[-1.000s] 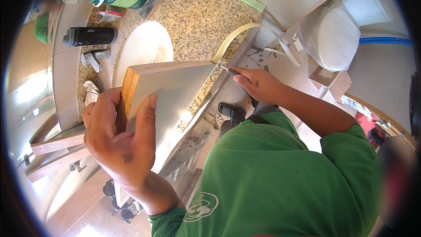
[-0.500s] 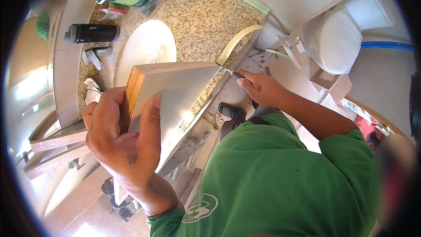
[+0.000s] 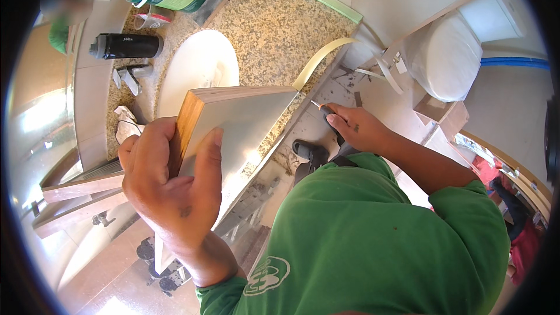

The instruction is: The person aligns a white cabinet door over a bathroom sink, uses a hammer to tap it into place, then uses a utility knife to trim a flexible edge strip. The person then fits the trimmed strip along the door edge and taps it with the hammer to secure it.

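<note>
Grey board [image 3: 248, 119] in the grip of a left hand [image 3: 166, 184], thumb on its face, stands over the counter [image 3: 262, 29] at the basin's [image 3: 192, 61] five o'clock. Its far edge runs nine to three; its full long axis is hidden. A right hand [image 3: 353, 128] closes around a slim-tipped tool [image 3: 324, 109] lying along a ten-to-four line, tip toward ten, just off the corner where a pale strip [image 3: 318, 61] curls toward one. Trimming the strip appears in hand; the next move likely calls for tip meeting corner.
</note>
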Action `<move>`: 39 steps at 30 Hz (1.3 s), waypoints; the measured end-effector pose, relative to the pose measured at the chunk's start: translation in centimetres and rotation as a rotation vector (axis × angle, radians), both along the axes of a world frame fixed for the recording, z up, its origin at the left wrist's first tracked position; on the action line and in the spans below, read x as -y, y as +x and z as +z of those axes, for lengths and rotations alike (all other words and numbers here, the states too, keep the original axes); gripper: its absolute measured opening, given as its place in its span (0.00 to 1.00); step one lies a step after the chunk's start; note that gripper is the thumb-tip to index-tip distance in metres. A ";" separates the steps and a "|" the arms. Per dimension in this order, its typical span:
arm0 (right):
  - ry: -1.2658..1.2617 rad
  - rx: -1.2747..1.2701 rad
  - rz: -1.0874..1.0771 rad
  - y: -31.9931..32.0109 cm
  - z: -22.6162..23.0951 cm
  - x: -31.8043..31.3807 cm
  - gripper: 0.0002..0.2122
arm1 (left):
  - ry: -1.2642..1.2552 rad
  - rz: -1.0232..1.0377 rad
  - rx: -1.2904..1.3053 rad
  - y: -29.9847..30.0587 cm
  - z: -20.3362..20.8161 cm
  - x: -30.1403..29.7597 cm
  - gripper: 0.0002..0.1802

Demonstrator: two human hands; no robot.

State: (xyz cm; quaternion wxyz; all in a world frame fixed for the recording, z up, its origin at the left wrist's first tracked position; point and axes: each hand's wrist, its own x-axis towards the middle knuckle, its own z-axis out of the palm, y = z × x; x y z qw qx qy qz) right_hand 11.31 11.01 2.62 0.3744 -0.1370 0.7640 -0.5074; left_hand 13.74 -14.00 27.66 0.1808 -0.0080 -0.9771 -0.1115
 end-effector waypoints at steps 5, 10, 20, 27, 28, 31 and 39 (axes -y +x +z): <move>-0.070 0.065 -0.009 0.2 0.8 -1.2 0.21 | -0.040 -0.015 -0.004 0.2 0.1 -0.1 0.16; -0.018 -0.260 0.028 -2.5 4.6 -1.6 0.22 | -0.069 -0.047 0.020 0.3 0.4 -0.3 0.16; 0.373 -0.902 0.240 -16.4 4.0 11.1 0.12 | -0.229 -0.032 0.111 0.5 2.1 -1.6 0.17; 0.385 -1.044 0.260 -17.3 -0.5 13.5 0.15 | 0.046 0.110 0.262 0.9 2.4 -1.0 0.19; 0.373 -1.058 0.258 -17.3 -0.8 13.5 0.16 | 0.059 0.117 0.301 0.9 2.6 -0.8 0.20; 0.402 -1.044 0.212 -17.1 -0.7 13.2 0.17 | 0.056 0.124 0.321 0.7 2.6 -0.5 0.22; -0.135 -0.177 -0.282 -10.2 3.8 1.6 0.15 | 0.041 0.025 0.169 3.1 3.4 0.0 0.19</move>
